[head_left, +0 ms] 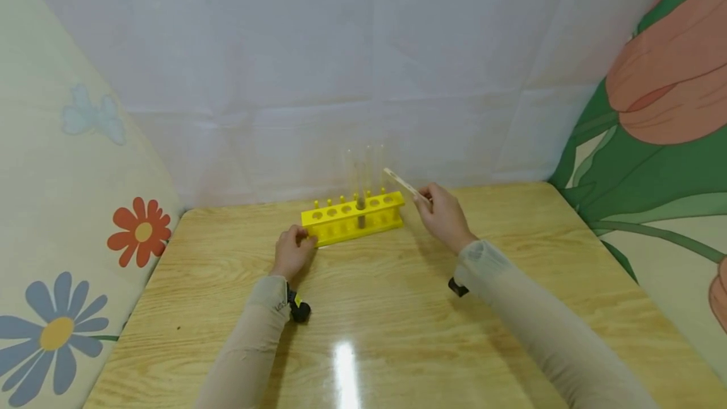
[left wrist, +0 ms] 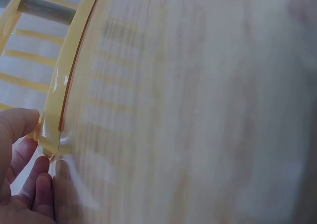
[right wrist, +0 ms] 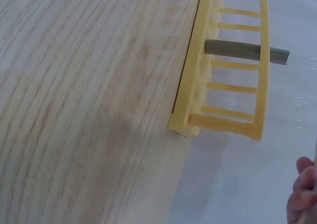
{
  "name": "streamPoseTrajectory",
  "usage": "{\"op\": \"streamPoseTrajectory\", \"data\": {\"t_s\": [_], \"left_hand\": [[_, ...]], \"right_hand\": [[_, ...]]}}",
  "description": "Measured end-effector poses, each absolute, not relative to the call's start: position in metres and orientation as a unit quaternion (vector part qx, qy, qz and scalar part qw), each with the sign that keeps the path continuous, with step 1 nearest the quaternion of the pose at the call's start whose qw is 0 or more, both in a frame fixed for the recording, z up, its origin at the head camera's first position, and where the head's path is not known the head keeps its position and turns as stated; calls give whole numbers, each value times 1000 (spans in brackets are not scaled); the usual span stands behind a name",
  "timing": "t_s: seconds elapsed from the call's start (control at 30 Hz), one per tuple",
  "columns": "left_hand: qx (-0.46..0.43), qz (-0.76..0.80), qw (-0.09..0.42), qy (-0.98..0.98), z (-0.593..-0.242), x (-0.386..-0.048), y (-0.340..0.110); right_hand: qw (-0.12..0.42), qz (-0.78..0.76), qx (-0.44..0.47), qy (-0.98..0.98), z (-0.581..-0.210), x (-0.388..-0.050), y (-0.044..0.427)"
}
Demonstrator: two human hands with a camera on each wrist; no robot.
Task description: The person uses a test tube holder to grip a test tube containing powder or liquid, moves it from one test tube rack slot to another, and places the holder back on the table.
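A yellow test tube rack (head_left: 309, 215) stands near the table's back edge. At its left end, the left hand (head_left: 291, 252) grips the base between thumb and fingers; the left wrist view shows this hand (left wrist: 17, 159) at the rack's corner (left wrist: 62, 75). A tube with dark grey contents (head_left: 361, 204) stands in the rack, with several clear tubes rising around it. Right of the rack, the right hand (head_left: 445, 216) holds a thin pale wooden tool (head_left: 402, 182) raised, its tip near the tubes' upper parts. In the right wrist view the hand (right wrist: 303, 194) shows only partly.
The wood-patterned table (head_left: 363, 308) extends in front of the rack. A white cloth (head_left: 295, 68) hangs behind it, with flower-printed cloths at the left (head_left: 85, 163) and right (head_left: 670, 194). Light reflects off the table between the forearms.
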State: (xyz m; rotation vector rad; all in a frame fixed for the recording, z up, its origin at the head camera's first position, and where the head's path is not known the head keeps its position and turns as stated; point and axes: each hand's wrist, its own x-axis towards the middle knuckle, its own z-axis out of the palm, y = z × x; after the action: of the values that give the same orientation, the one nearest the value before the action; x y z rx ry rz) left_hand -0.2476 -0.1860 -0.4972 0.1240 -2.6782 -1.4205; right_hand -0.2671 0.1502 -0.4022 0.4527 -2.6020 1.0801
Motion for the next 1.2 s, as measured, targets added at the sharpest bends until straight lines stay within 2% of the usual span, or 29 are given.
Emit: {"op": "streamPoseTrajectory", "data": {"t_s": [0.97, 1.2], "left_hand": [[46, -466, 51, -882, -495, -247, -184], [37, -458, 57, -886, -497, -246, -185]], "right_hand": [[247, 352, 228, -873, -373, -264, 132], [247, 359, 235, -869, -366, -261, 129]]}}
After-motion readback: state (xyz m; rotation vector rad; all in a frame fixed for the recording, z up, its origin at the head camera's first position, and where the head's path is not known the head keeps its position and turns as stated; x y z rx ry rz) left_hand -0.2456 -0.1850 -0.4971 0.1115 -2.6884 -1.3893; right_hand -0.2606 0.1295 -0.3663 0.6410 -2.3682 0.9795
